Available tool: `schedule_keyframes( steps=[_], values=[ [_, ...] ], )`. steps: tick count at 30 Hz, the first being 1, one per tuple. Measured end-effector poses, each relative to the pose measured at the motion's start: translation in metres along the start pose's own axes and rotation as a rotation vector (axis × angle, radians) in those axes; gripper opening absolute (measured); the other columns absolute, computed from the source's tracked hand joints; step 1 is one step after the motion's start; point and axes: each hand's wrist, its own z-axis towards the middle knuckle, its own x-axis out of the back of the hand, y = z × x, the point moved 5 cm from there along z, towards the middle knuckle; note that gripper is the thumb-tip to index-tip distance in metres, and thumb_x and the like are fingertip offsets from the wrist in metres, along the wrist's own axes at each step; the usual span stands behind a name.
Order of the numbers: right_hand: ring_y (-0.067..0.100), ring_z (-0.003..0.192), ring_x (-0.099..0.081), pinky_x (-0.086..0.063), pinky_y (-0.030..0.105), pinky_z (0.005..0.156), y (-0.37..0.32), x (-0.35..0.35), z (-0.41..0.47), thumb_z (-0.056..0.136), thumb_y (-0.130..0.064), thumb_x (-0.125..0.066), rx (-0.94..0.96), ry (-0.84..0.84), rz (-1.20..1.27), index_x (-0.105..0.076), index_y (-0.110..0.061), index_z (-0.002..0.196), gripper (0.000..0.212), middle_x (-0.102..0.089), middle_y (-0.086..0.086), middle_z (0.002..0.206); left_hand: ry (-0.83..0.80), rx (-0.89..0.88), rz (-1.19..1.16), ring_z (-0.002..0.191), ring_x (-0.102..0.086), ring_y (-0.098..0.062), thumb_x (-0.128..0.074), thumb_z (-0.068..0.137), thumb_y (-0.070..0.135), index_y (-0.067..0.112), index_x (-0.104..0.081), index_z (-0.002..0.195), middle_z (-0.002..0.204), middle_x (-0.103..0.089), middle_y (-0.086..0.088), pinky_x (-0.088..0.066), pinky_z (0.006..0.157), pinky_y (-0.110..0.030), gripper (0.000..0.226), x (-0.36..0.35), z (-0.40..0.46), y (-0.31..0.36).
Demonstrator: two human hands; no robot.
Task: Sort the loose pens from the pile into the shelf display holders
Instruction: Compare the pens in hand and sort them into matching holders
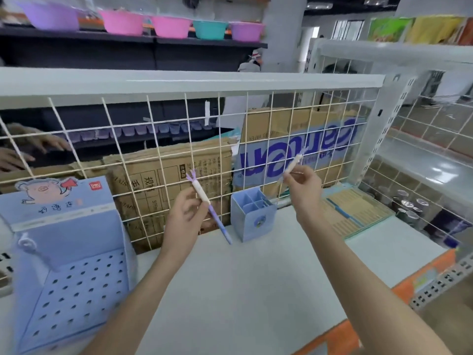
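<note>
My left hand [183, 216] pinches a purple and white pen [207, 204] near its middle, the pen tilted with its tip pointing down right. My right hand [304, 187] pinches a second white and purple pen [294, 163], raised above and right of a small blue holder [252, 216] with several compartments. That holder stands on the white shelf [256, 278] against the wire grid. At the left sits a large blue display stand [71, 257] with a perforated sloped face; one pen stands in it near its upper left.
A white wire grid [163, 139] backs the shelf, with cardboard boxes [184, 170] behind it. Flat tan packs [358, 213] lie at the right. Another person's hands [30, 149] show behind the grid at left. The shelf's front edge has an orange strip [422, 275].
</note>
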Motion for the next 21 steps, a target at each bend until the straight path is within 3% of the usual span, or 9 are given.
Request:
schedule_keyframes(
  steps=[3,7,9,12,14,17,21],
  values=[
    [0.012,0.074,-0.060,-0.043,0.021,0.064,0.016,-0.010,0.011,0.087,-0.011,-0.062,-0.002,-0.130,-0.090,-0.063,-0.007,0.099,0.013,-0.064,0.001,0.083,0.095,0.007,0.022,0.083,-0.067,-0.017,-0.055,0.092,0.007,0.014,-0.050,0.120,0.091,-0.066,-0.005,-0.056,0.077,-0.041,0.029,-0.002,-0.001,-0.006],
    [0.011,0.070,-0.060,-0.044,0.020,0.062,0.036,-0.019,0.017,0.087,-0.013,-0.062,0.024,-0.261,-0.179,-0.062,-0.007,0.099,0.013,-0.064,0.001,0.082,0.170,-0.032,0.036,0.073,-0.067,-0.006,-0.054,0.092,0.003,0.014,-0.048,0.118,0.089,-0.065,-0.004,-0.055,0.061,-0.021,0.028,-0.015,-0.007,-0.006],
    [0.007,0.064,-0.059,-0.045,0.016,0.058,0.045,-0.022,0.018,0.087,-0.011,-0.062,0.019,-0.344,-0.181,-0.062,-0.006,0.098,0.012,-0.064,0.001,0.080,0.194,-0.043,0.043,0.068,-0.067,-0.003,-0.053,0.092,0.002,0.015,-0.048,0.117,0.085,-0.066,-0.003,-0.053,0.058,-0.017,0.029,-0.024,-0.008,-0.007],
    [0.018,0.078,-0.063,-0.053,0.037,0.074,0.060,-0.026,0.020,0.083,-0.018,-0.066,0.020,-0.436,-0.252,-0.066,-0.013,0.092,0.011,-0.067,0.001,0.084,0.233,-0.038,0.027,0.067,-0.067,-0.005,-0.054,0.092,0.002,0.016,-0.047,0.118,0.084,-0.067,-0.003,-0.054,0.060,-0.019,0.030,-0.038,-0.009,-0.011],
    [0.021,0.088,-0.063,-0.051,0.048,0.081,0.067,-0.023,0.021,0.080,-0.030,-0.068,0.042,-0.438,-0.331,-0.068,-0.022,0.087,0.010,-0.069,-0.004,0.089,0.256,-0.048,0.011,0.070,-0.068,-0.005,-0.053,0.092,0.004,0.015,-0.047,0.118,0.086,-0.067,-0.002,-0.055,0.061,-0.019,0.029,-0.047,-0.009,-0.013],
    [0.024,0.102,-0.057,-0.044,0.045,0.091,0.069,-0.018,0.022,0.080,-0.040,-0.065,0.079,-0.416,-0.419,-0.068,-0.029,0.087,0.013,-0.068,-0.007,0.097,0.287,-0.072,-0.001,0.075,-0.068,-0.008,-0.053,0.093,0.006,0.013,-0.046,0.119,0.088,-0.067,-0.003,-0.056,0.064,-0.021,0.028,-0.056,-0.006,-0.013],
    [0.027,0.119,-0.042,-0.027,0.037,0.096,0.075,-0.013,0.018,0.085,-0.045,-0.060,0.042,-0.459,-0.531,-0.068,-0.031,0.096,0.019,-0.059,0.003,0.117,0.308,-0.089,-0.011,0.072,-0.068,-0.007,-0.051,0.094,0.005,0.014,-0.045,0.119,0.089,-0.067,-0.004,-0.056,0.062,-0.021,0.027,-0.060,0.002,-0.010]
  ],
)
